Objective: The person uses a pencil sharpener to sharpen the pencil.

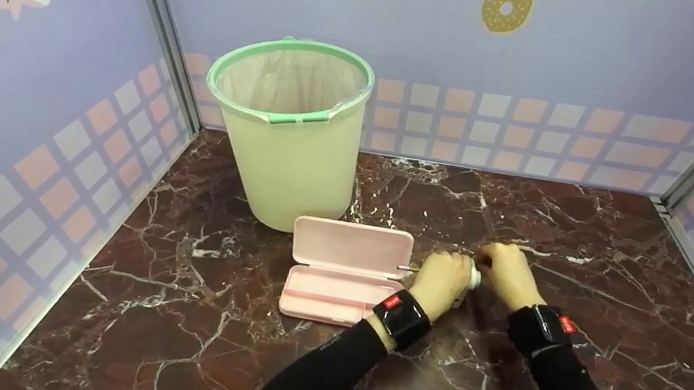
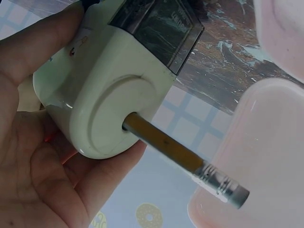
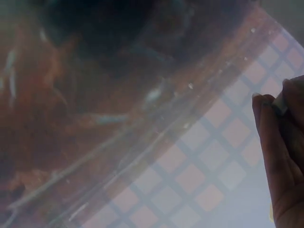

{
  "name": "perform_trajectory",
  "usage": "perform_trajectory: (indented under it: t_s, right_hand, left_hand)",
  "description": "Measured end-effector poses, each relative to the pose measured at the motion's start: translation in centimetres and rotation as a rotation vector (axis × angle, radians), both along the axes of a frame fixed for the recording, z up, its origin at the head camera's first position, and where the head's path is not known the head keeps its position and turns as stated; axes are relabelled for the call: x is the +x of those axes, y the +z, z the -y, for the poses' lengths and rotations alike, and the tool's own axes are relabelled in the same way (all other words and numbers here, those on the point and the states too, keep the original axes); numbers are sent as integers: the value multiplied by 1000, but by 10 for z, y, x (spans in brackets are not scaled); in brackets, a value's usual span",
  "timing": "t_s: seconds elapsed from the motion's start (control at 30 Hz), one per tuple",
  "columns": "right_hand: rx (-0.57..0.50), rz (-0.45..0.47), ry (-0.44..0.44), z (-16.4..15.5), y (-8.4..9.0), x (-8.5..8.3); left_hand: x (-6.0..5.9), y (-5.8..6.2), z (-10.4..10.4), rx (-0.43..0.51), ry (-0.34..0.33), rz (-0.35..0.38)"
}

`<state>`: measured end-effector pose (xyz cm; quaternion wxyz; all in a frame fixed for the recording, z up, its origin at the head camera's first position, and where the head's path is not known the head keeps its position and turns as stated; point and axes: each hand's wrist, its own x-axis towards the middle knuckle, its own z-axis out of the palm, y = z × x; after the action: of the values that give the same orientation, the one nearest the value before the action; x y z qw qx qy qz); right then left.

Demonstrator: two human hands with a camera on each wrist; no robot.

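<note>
Cream plastic identifies the pencil sharpener (image 2: 109, 90), which we find held in our left hand (image 1: 440, 283), fingers and thumb curled around its body. A pencil (image 2: 185, 159) sits in the round front opening, its metal ferrule and grey eraser end projecting toward 9 o'clock in the head view, over the case.

Our right hand (image 1: 507, 271) is at the sharpener's 3 o'clock side, touching it. Its fingers are bent at the far end of the sharpener, but we cannot tell from any view what they hold. The right wrist view shows only one edge of that hand, blurred.

Both hands are just above the dark red marble surface (image 1: 587, 245), near its middle. A pink pencil case (image 1: 346, 270) lies open on the surface just at 9 o'clock of the left hand. A pale green waste bin (image 1: 291, 131), lined with a bag, stands upright at 12 o'clock of the case, close behind it. Both forearms wear black sleeves and black wrist units.
</note>
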<state>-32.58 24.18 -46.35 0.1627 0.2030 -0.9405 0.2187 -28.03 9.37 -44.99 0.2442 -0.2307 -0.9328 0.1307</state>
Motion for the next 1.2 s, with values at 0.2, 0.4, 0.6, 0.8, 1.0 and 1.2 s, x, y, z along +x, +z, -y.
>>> perform_trajectory:
  t_s: [0.2, 0.4, 0.6, 0.8, 1.0, 1.2]
  right_hand:
    - [41, 70, 75, -2, -7, 6]
    - [31, 189, 139, -5, -2, 14]
    - [46, 358, 155, -8, 9, 23]
    - [79, 467, 202, -9, 27, 32]
    - [71, 516, 252, -10, 49, 40]
    - [58, 417, 264, -12, 65, 47]
  left_hand:
    - [-2, -2, 1, 11, -7, -8]
    - [-3, -3, 1, 10, -8, 3]
    - [-3, -3, 1, 12, 1, 11]
    - [-4, -4, 1, 7, 2, 23]
    - [-3, -4, 0, -20, 1, 14]
    - [-2, -4, -1, -26, 1, -8]
